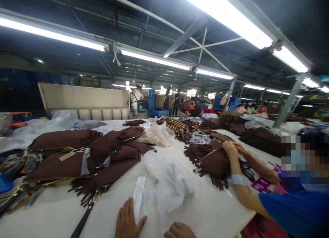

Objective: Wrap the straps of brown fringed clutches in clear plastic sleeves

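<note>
The left hand point(128, 220) lies flat and spread on the white bench point(59, 214), its thumb pressing the near end of a folded white paper strip point(138, 197) that runs away from it. Just right of the strip sprawls a crumpled clear plastic bag point(168, 183), thin, cloudy and wrinkled. The right hand point(179, 230) sits near the bag's closest edge; the frame cuts it off, so I cannot tell how its fingers stand. Brown fringed bags point(77, 159) lie piled beyond on the left.

Two hands point(154, 226), one white strip point(138, 197), one clear plastic bag point(171, 183).
</note>
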The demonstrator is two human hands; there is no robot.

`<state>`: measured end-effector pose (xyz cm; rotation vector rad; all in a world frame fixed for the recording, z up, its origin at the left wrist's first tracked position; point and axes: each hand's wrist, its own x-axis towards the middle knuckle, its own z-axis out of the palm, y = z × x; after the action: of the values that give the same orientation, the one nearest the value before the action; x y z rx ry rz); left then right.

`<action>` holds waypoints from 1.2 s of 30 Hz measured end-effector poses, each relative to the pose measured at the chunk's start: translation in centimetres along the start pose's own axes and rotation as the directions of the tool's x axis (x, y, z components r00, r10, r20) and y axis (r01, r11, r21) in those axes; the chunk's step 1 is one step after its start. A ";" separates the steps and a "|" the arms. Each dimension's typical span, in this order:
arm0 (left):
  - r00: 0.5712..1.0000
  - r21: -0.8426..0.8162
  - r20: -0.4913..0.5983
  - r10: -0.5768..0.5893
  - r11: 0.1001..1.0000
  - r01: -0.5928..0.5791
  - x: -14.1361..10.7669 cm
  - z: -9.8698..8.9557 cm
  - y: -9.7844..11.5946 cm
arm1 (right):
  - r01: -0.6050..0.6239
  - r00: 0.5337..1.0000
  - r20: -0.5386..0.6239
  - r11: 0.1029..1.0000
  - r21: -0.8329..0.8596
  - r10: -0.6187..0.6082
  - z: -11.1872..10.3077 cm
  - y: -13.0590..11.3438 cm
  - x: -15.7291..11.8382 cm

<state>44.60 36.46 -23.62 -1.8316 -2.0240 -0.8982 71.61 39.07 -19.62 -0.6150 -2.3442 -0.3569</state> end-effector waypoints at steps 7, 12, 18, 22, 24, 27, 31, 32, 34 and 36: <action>0.995 0.114 -0.074 0.065 0.992 -0.057 -0.2 0.6 -0.2 | -0.289 0.926 0.200 0.943 -0.168 0.319 -6.3 9.7 -5.0; 0.991 0.140 -0.099 0.095 0.987 -0.081 0.1 -0.3 0.3 | -0.434 0.884 0.070 0.866 -0.250 0.463 -4.0 11.9 -9.4; 0.991 0.139 -0.079 0.111 0.985 -0.099 0.1 -0.2 0.4 | -0.510 0.836 0.092 0.829 -0.230 0.540 -3.3 11.4 -9.9; 0.993 0.144 -0.042 0.114 0.984 -0.107 0.8 0.3 0.2 | -0.525 0.828 0.087 0.821 -0.224 0.554 -3.9 11.0 -9.1; 0.993 0.149 0.001 0.115 0.982 -0.114 1.6 0.7 0.2 | -0.529 0.825 0.092 0.818 -0.227 0.558 -4.2 10.8 -8.7; 0.991 0.148 0.028 0.131 0.980 -0.134 2.7 1.4 0.2 | -0.531 0.817 0.101 0.809 -0.251 0.567 -4.4 10.4 -8.3; 0.981 0.122 -0.054 0.185 0.976 -0.178 3.5 2.5 0.1 | -0.529 0.816 0.087 0.800 -0.284 0.571 -4.2 10.4 -8.4; 0.979 0.114 -0.070 0.192 0.977 -0.183 3.5 2.7 0.1 | -0.525 0.821 0.081 0.802 -0.285 0.566 -4.1 10.5 -8.5; 0.978 0.092 -0.088 0.189 0.979 -0.181 3.5 3.0 -0.1 | -0.520 0.827 0.073 0.807 -0.281 0.558 -3.9 10.7 -8.8; 0.978 0.068 -0.104 0.178 0.983 -0.172 3.5 3.1 -0.1 | -0.520 0.828 0.073 0.811 -0.269 0.556 -3.7 11.0 -9.0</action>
<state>44.53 41.09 -24.01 -1.8517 -1.7730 -0.8599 85.22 43.92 -22.00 -1.4315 -2.1491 -0.3351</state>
